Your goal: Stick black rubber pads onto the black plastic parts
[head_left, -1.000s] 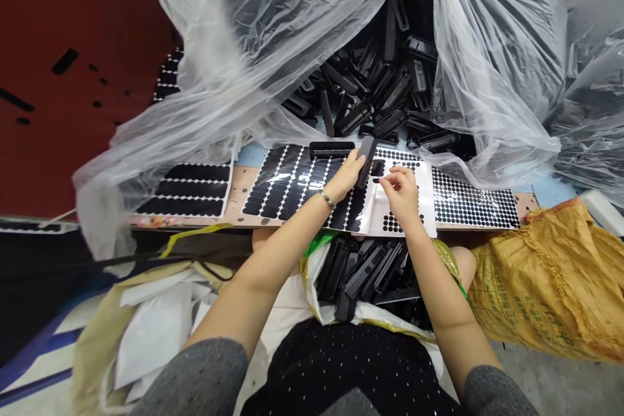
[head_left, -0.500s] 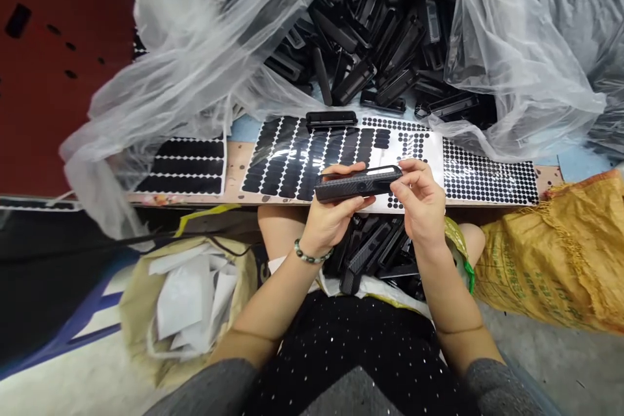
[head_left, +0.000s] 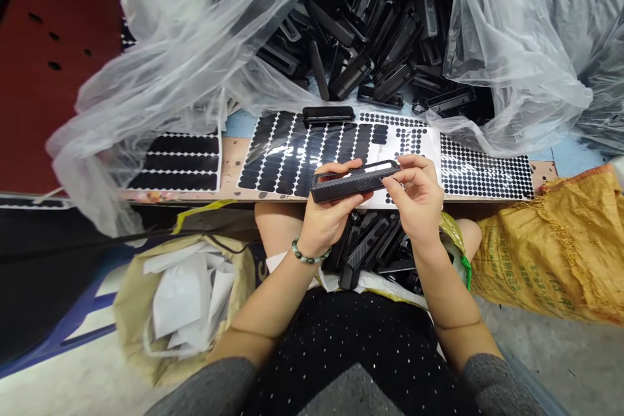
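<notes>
A long black plastic part [head_left: 348,187] with a carbon-fibre-like pattern on its side is held level just over the table's near edge. My left hand [head_left: 325,221], with a beaded bracelet at the wrist, wraps the part's left end, fingers behind and thumb in front. Thumb and fingertips of my right hand [head_left: 420,198] are pinched together against the right end; whether a small sticker lies under them I cannot tell. Beneath the hands are sheets of black oval stickers [head_left: 277,156] and of black round dots [head_left: 487,169]. Another black part [head_left: 328,115] rests on the oval sheet's back edge.
A heap of similar black parts [head_left: 390,45] fills the back, between clear plastic sheeting [head_left: 185,45]. More parts [head_left: 365,250] lie in a bag on my lap. Left stands a bag of white paper scraps [head_left: 182,299]; right, a yellow woven sack [head_left: 550,253].
My right thumb and fingertips have shifted slightly left and down along the part's side. The part has tilted a little, its right end rising. The whole view has shifted slightly.
</notes>
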Action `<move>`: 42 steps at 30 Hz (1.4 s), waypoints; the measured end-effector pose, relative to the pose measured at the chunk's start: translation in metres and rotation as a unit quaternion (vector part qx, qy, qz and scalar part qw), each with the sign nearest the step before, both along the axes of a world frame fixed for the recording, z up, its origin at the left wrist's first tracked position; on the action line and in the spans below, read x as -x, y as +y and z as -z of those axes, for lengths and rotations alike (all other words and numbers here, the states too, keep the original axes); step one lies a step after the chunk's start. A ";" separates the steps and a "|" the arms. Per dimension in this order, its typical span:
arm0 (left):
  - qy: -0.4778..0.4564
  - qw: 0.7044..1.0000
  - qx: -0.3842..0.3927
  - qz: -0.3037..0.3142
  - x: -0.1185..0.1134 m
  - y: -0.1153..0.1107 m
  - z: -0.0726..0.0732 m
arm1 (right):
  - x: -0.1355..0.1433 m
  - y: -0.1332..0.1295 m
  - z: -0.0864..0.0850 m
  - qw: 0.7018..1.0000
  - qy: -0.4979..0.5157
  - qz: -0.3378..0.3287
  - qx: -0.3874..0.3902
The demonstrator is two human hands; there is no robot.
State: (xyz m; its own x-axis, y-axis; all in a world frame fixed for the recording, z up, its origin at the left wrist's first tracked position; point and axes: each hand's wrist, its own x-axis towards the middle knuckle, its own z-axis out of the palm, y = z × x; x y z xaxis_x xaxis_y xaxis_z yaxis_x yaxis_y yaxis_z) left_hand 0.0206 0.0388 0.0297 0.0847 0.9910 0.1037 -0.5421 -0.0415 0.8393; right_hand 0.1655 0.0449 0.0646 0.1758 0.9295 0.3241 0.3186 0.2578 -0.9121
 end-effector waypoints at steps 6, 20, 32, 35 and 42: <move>-0.033 0.998 -0.012 -0.043 -0.009 -0.004 0.001 | 0.001 -0.004 0.006 0.996 -0.075 0.053 -0.006; 0.084 0.951 0.175 0.239 0.028 -0.007 -0.003 | -0.027 0.003 0.023 0.958 0.148 -0.086 0.229; 0.083 0.959 0.265 0.057 0.024 -0.004 0.006 | -0.032 0.022 0.054 0.900 -0.322 -0.100 0.275; 0.082 0.961 0.259 0.059 0.019 -0.004 0.009 | -0.031 0.021 0.051 0.919 -0.266 -0.085 0.279; 0.091 0.973 0.198 0.073 0.000 -0.008 0.020 | -0.017 0.003 0.034 0.945 0.180 -0.073 0.263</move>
